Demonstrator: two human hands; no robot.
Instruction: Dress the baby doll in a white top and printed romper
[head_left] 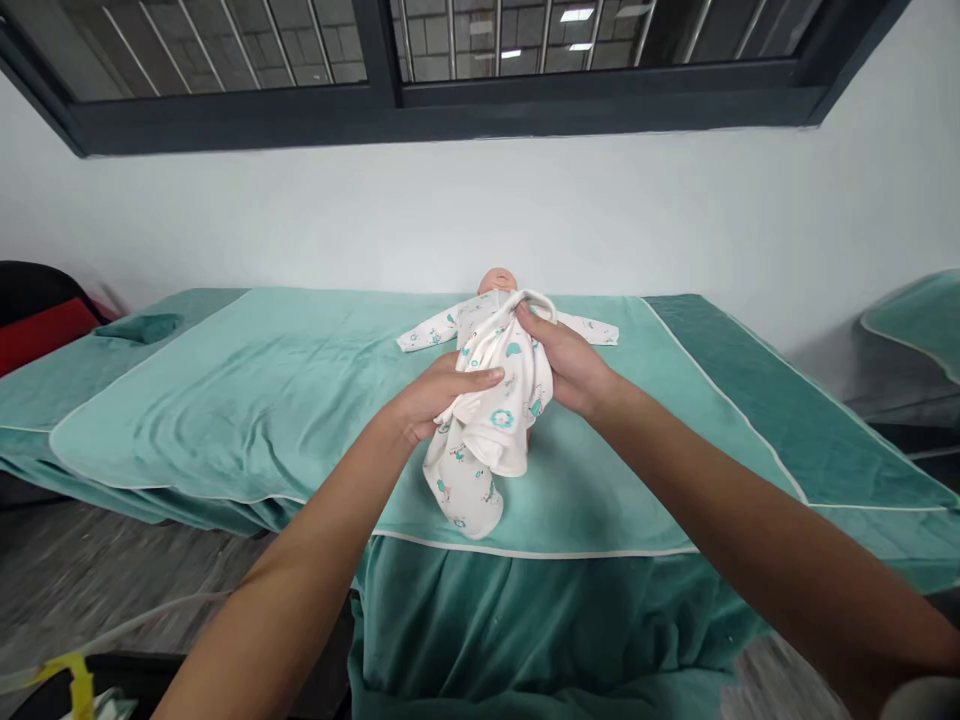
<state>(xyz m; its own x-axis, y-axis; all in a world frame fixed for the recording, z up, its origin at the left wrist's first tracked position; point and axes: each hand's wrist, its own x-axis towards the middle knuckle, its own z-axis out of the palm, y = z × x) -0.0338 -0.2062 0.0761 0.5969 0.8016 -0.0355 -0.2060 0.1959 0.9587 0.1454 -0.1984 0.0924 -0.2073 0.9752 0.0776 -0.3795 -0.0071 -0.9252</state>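
White baby pants (499, 400) with green and small coloured prints hang between my hands, bunched, their legs toward the bed's front edge. My left hand (442, 392) grips their left side, thumb lying across the cloth. Higher up, the fingers and thumb of my right hand (566, 360) pinch the cloth near the opening at the top. Behind the pants a baby doll (497, 280) lies on its back, head toward the wall. It wears a white printed long-sleeved top (435, 330) with both sleeves spread sideways. The pants hide most of the doll's lower body.
A teal cover (262, 400) with pale piping spreads over the bed and drapes down its front. Behind stand a white wall (300, 220) and a dark-framed barred window (390, 110). A red and black object (45, 335) lies far left; a yellow strap (75, 680) shows lower left.
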